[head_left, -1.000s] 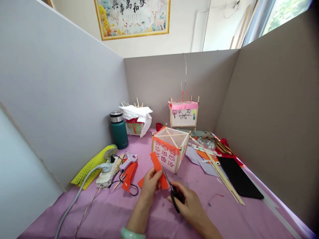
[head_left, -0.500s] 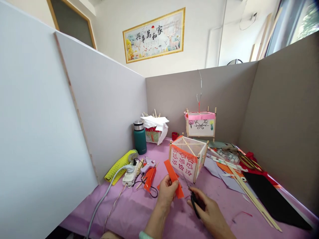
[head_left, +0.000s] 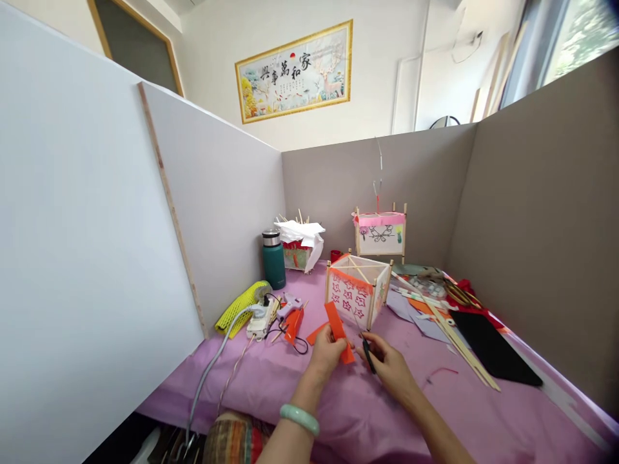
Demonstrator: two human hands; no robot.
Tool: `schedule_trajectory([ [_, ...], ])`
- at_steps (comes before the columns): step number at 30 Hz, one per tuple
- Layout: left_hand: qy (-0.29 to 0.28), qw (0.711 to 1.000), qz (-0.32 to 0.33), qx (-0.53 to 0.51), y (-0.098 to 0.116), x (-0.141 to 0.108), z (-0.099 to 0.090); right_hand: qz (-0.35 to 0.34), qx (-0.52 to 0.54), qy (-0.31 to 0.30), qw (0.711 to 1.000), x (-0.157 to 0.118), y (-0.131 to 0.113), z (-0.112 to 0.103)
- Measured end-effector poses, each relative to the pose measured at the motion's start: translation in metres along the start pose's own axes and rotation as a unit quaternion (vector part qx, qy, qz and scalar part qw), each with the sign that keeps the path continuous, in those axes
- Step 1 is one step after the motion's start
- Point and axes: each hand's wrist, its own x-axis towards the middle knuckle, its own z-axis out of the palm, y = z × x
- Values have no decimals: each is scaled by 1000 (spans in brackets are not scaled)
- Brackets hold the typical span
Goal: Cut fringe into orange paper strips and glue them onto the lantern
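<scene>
The left hand [head_left: 329,348] has its grip closed in a pinch, thumb against the curled fingers, on a flat, bright orange paper strip [head_left: 333,317]. The strip slants across the hand, its far end pointing up and to the left, its near end sticking out below the thumb on the right. A second orange paper piece [head_left: 316,333] juts out on the left of this hand; whether the fingers hold it too, I cannot tell.

The right hand [head_left: 387,364] has its grip curled around the black handles of a pair of metal-bladed scissors [head_left: 368,356]. Their thin blades point away and slightly left, just to the right of the strip; how far apart the blades stand is too small to tell.

Both hands are above the worktop with a purple cloth cover [head_left: 271,380], near its middle. Just beyond them stands an open-topped wooden-stick box frame with white sides, orange fringe and red star shapes [head_left: 349,299]. Left of the hands lie folded orange paper [head_left: 292,327] and a lilac glue gun [head_left: 290,305].
</scene>
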Motion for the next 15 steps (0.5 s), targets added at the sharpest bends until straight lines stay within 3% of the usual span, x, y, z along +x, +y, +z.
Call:
schedule_trajectory([
  [6, -15, 1000, 25, -8, 4, -4, -2, -19, -25, -2, 999, -5, -13, 1],
  [15, 4, 1000, 27, -6, 5, -5, -1, -101, -50, 78, 991, 14, -27, 3],
])
